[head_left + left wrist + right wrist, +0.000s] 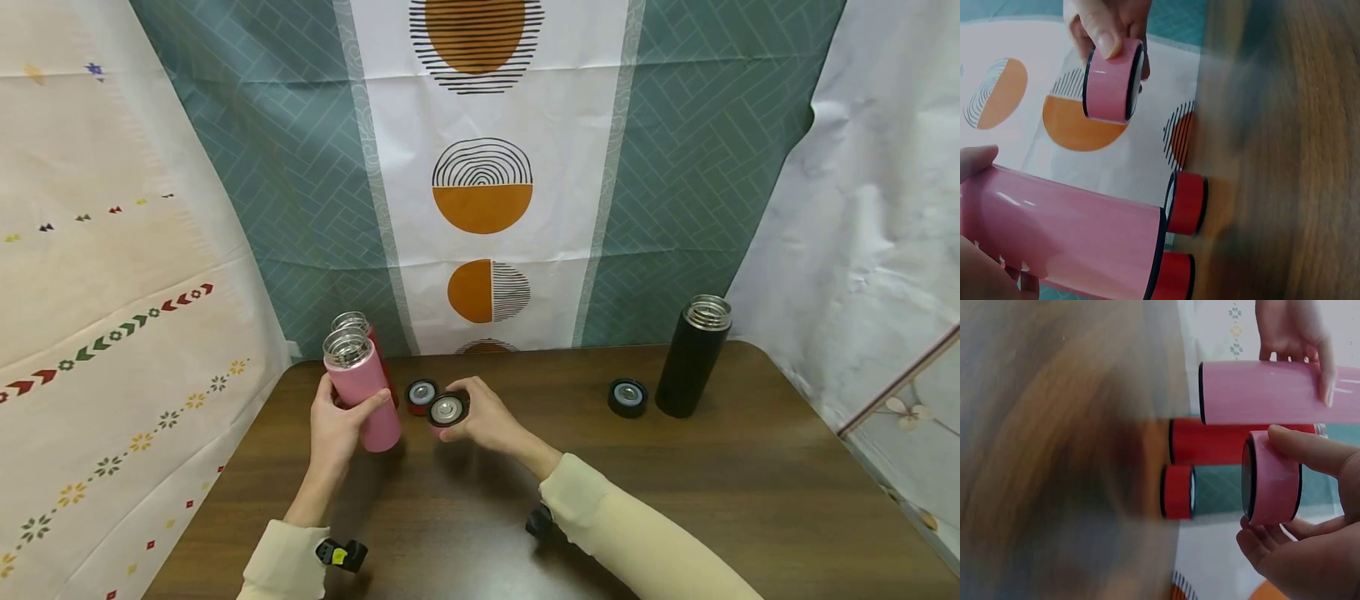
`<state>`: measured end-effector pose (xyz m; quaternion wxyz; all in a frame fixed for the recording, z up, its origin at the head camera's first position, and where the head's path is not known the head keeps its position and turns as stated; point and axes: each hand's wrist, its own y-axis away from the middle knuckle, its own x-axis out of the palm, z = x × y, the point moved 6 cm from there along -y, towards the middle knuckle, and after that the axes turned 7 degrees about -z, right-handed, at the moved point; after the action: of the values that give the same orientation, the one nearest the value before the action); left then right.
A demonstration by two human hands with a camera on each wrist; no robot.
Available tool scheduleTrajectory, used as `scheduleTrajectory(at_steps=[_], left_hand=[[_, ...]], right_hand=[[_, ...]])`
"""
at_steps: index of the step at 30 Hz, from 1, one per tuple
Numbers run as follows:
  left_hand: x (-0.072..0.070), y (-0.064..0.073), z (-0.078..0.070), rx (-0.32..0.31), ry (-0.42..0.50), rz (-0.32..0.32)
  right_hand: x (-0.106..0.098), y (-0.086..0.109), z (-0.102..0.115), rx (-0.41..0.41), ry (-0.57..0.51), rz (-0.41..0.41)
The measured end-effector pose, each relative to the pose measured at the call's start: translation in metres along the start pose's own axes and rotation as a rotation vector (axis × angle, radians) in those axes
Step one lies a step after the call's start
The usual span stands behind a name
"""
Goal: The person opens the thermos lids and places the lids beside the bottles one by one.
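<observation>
My left hand [335,425] grips a pink insulated bottle [362,385], whose open steel mouth faces up. To its right, my right hand [487,415] holds a pink lid [447,410] between thumb and fingers, with its inner side turned up. The right wrist view shows the lid [1275,478] pinched at its side and apart from the bottle [1260,392]. Partly hidden behind the pink bottle stands a red bottle [382,367] without a lid. A red lid [422,395] lies upside down on the table just behind the pink lid.
A black bottle [690,362] with an uncovered steel mouth stands at the table's right rear. Its neighbour on the left is a black lid [627,397], lying inner side up. Behind the wooden table [480,508] hangs a patterned cloth [487,233].
</observation>
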<state>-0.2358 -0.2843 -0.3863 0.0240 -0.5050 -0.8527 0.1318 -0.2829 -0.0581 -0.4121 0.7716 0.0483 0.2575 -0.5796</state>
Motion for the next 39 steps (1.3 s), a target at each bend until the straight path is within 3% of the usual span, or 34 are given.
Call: scheduleTrajectory(at_steps=[17, 23, 39], left_hand=[[-0.027, -0.011, 0.029, -0.103, -0.029, -0.091], [-0.032, -0.012, 0.032, -0.118, -0.042, -0.114], [-0.037, -0.013, 0.046, -0.146, -0.042, -0.096]], right_hand=[[0.076, -0.003, 0.001, 0.055, 0.068, 0.025], [0.087, -0.004, 0.002, 0.07, 0.09, 0.029], [0.102, -0.004, -0.004, 0.053, 0.168, 0.01]])
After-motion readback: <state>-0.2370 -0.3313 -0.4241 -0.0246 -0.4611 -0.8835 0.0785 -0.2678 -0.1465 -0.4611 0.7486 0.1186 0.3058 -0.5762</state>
